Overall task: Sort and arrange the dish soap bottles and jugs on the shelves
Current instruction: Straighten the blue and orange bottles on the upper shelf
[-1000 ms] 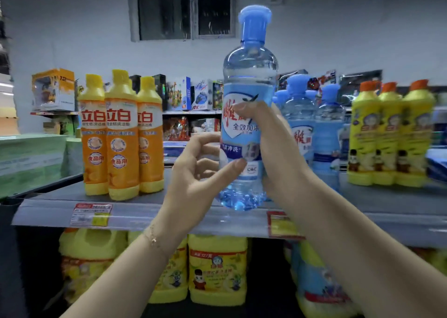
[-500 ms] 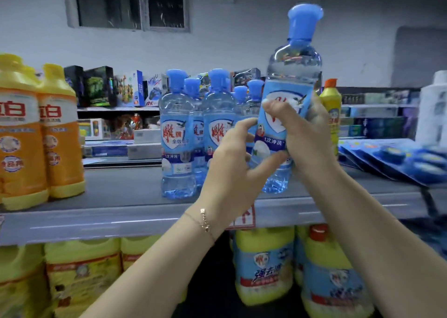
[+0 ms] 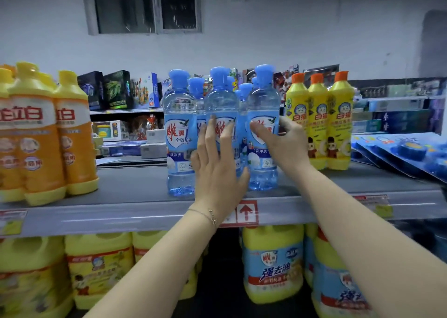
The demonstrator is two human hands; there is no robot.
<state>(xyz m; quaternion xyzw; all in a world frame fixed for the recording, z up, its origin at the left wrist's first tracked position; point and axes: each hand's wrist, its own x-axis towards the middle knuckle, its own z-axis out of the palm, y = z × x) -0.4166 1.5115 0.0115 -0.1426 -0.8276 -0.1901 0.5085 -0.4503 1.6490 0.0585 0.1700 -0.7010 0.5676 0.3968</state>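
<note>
A cluster of clear blue dish soap bottles [image 3: 179, 133] with blue caps stands on the grey top shelf [image 3: 135, 191]. My right hand [image 3: 283, 143] wraps the rightmost front blue bottle [image 3: 263, 95], which stands on the shelf. My left hand [image 3: 217, 170] lies flat with fingers spread against the middle front blue bottle [image 3: 221, 99]. Orange-and-yellow bottles [image 3: 38, 133] stand at the left. Three yellow bottles with orange caps [image 3: 319, 114] stand just right of the blue group.
Yellow jugs [image 3: 96, 267] and yellow jugs with blue labels [image 3: 273, 264] fill the shelf below. Blue blister packs [image 3: 401, 150] lie at the far right of the top shelf. Boxed goods [image 3: 116, 90] sit on a rack behind. A price tag with a red arrow [image 3: 245, 212] is on the shelf edge.
The blue bottle that my right hand held raised has come down onto the shelf at the right of the blue group. My left hand left it and now presses the middle bottle.
</note>
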